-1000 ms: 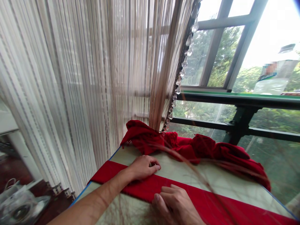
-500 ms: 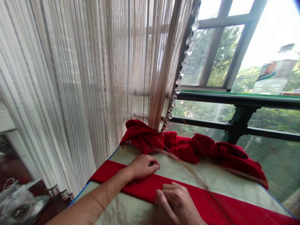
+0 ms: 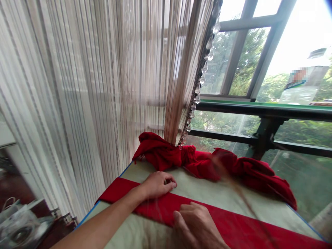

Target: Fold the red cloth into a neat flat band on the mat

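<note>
A long folded strip of red cloth point(image 3: 249, 226) lies flat across the pale green tabletop point(image 3: 233, 190). My left hand point(image 3: 158, 185) rests across this strip, its curled fingers reaching just past the far edge. A small gap shows inside the curl, but I cannot make out what is held there. Nearer to me, my right hand point(image 3: 197, 224) is closed on the strip by its near edge, with the fingertips hidden under the hand. Along the far side of the table lies a bunched red cloth point(image 3: 199, 164) with fringe at its left end.
A striped string curtain point(image 3: 103, 86) edged with clear drop beads point(image 3: 202, 81) hangs behind the table at left. A dark railing point(image 3: 228, 109) and window stand beyond, with a plastic bottle point(image 3: 301, 93) on the ledge. Plastic-wrapped items point(image 3: 20, 228) sit at lower left.
Both hands and the cloths stay practically in place. Blurred strands in front of the camera have shifted, and the curtain at left looks slightly moved.
</note>
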Tool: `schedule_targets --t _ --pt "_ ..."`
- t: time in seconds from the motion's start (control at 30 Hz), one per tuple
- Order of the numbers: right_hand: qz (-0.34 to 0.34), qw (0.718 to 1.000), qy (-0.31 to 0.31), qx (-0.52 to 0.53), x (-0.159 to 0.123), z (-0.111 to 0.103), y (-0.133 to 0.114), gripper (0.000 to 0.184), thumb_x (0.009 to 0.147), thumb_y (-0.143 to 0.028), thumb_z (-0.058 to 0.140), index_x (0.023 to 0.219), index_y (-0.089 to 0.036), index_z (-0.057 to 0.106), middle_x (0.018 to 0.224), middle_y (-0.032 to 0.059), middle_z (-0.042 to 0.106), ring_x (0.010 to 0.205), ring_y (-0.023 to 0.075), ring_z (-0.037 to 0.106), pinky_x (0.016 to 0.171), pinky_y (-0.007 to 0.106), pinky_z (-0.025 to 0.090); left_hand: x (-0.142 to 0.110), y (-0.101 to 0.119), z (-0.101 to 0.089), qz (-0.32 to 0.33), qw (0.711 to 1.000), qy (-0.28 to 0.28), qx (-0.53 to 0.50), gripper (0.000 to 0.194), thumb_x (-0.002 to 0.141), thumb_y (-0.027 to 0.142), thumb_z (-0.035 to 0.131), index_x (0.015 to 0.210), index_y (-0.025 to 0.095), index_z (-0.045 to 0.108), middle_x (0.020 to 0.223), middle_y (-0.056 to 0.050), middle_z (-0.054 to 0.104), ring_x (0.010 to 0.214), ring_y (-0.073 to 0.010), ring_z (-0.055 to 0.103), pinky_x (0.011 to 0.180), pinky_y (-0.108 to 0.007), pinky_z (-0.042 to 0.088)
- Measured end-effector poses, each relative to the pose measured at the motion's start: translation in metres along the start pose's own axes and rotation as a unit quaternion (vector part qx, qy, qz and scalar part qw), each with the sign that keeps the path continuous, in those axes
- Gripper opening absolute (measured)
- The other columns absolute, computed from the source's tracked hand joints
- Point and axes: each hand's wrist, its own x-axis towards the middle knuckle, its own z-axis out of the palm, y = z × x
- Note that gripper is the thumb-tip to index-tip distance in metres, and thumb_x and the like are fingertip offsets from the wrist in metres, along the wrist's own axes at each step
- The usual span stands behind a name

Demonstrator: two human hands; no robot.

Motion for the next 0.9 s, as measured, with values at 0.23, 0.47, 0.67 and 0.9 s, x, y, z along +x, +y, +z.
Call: schedule_targets --t 0.23,0.47,0.67,0.9 --pt "0.010 1.000 -0.013 -0.006 -0.002 0.000 0.006 0.051 0.105 -0.024 0.039 0.054 -0.024 0.036 0.050 -0.0069 0.046 0.040 0.0093 0.041 0.055 0.029 0.033 0.002 0.000 0.000 0.000 1.000 -0.001 -0.003 0.027 0.096 0.037 0.066 0.107 0.022 0.086 0.100 -0.005 0.085 0.090 -0.0233 0.075 0.078 -0.027 0.051" --pt "0.005 1.000 -0.024 -0.009 -0.005 -0.001 0.009 0.055 0.108 -0.026 0.032 0.054 -0.027 0.044 0.050 -0.0046 0.050 0.042 0.0136 0.045 0.055 0.032 0.035 0.002 -0.001 0.001 0.004 1.000 -0.001 -0.006 0.027 0.096 0.037 0.066 0.106 0.021 0.086 0.097 -0.004 0.084 0.088 -0.0225 0.074 0.076 -0.026 0.050" --pt "0.010 0.999 -0.030 -0.007 -0.007 0.001 0.012 0.051 0.105 -0.023 0.039 0.054 -0.025 0.038 0.050 -0.0062 0.046 0.042 0.0106 0.039 0.055 0.032 0.031 0.001 -0.001 -0.001 0.006 1.000 -0.003 -0.009 0.028 0.096 0.037 0.066 0.106 0.021 0.085 0.099 -0.004 0.084 0.090 -0.0224 0.074 0.076 -0.026 0.050" --pt "0.033 0.999 -0.020 0.003 -0.008 0.004 0.011 0.050 0.104 -0.024 0.040 0.055 -0.025 0.033 0.053 -0.0074 0.039 0.044 0.0107 0.033 0.056 0.032 0.028 -0.001 0.001 -0.002 0.010 1.000 -0.004 -0.014 0.027 0.096 0.036 0.065 0.106 0.020 0.085 0.100 -0.004 0.084 0.090 -0.0225 0.074 0.077 -0.026 0.050"
